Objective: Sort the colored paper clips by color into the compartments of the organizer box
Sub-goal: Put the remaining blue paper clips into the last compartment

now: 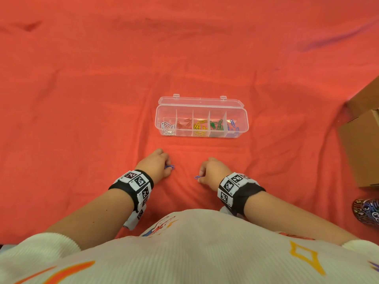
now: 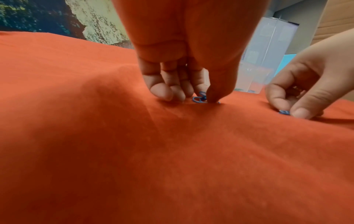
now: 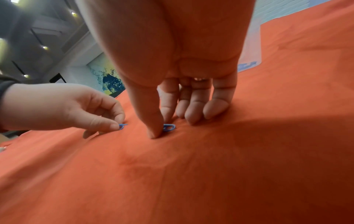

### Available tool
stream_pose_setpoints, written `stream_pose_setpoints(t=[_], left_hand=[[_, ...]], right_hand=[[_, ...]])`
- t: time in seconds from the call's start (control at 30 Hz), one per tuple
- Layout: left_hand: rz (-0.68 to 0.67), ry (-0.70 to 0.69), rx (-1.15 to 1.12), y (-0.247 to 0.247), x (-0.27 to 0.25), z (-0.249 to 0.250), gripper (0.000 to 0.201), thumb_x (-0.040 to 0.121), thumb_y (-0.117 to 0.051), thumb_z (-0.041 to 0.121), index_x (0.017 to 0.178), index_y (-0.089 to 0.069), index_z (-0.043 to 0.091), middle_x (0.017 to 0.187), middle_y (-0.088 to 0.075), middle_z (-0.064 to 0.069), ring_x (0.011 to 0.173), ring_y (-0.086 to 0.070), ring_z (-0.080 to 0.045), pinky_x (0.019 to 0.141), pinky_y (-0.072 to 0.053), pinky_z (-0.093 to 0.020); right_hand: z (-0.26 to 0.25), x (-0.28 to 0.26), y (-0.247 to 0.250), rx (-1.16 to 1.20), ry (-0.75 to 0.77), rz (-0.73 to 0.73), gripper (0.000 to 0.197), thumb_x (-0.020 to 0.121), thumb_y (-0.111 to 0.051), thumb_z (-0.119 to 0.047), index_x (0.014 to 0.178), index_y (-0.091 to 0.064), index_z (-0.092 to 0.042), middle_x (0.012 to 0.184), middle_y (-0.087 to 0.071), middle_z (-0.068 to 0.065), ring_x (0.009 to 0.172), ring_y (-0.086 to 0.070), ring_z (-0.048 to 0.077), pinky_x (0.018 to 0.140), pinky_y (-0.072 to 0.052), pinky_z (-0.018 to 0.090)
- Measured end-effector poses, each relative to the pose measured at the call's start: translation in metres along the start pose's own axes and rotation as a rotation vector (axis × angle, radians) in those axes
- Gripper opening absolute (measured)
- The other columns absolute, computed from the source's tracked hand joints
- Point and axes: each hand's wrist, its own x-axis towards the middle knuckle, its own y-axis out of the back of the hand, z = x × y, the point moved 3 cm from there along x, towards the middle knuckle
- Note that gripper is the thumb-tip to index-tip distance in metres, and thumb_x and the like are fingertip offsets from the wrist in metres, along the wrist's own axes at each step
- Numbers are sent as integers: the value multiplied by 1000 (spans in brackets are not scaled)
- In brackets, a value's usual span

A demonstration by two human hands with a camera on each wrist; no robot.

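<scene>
The clear organizer box (image 1: 202,117) lies open on the red cloth. Its compartments hold, left to right, white, red, yellow, green and blue clips. In front of it my left hand (image 1: 167,166) pinches a blue paper clip (image 1: 170,167) between thumb and forefinger, low on the cloth. The left wrist view shows blue clip wire (image 2: 199,99) under that thumb; how many clips is unclear. My right hand (image 1: 202,177) pinches another blue clip (image 1: 197,177) against the cloth. The right wrist view shows this clip (image 3: 169,127) between thumb and forefinger.
Cardboard boxes (image 1: 365,136) stand at the right edge, with a dark patterned object (image 1: 367,212) nearer me. The red cloth (image 1: 102,89) is wrinkled around the box and hands. My white sleeves and shirt fill the bottom of the head view.
</scene>
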Motion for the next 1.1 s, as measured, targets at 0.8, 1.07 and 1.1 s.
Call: stream_pose_setpoints(t=[0.8,1.07,1.1], left_hand=[[48,-94,-203,26,11,28,15,73,-64,10,85,-69,17,66,-58,13,55,-54,6,57,-37,-3],[179,-223,-346,55,43,109,8,79,-68,20,85,-69,16,67,-57,10,57,-48,5,58,-41,-17],[190,-221,-349,57,48,118,9,79,-68,22,85,-70,16,65,-57,10,56,-47,5,60,-41,-19]], right_hand=[[58,8,44,366,-67,116,8,76,-70,-11,72,-70,-18,62,-64,-1,46,-53,4,62,-46,24],[76,10,99,667,-31,306,18,77,-71,-5,68,-61,-17,45,-58,-8,28,-50,-1,38,-39,9],[79,13,104,675,-37,320,20,77,-72,-6,66,-61,-19,39,-57,-9,28,-50,-1,40,-40,11]])
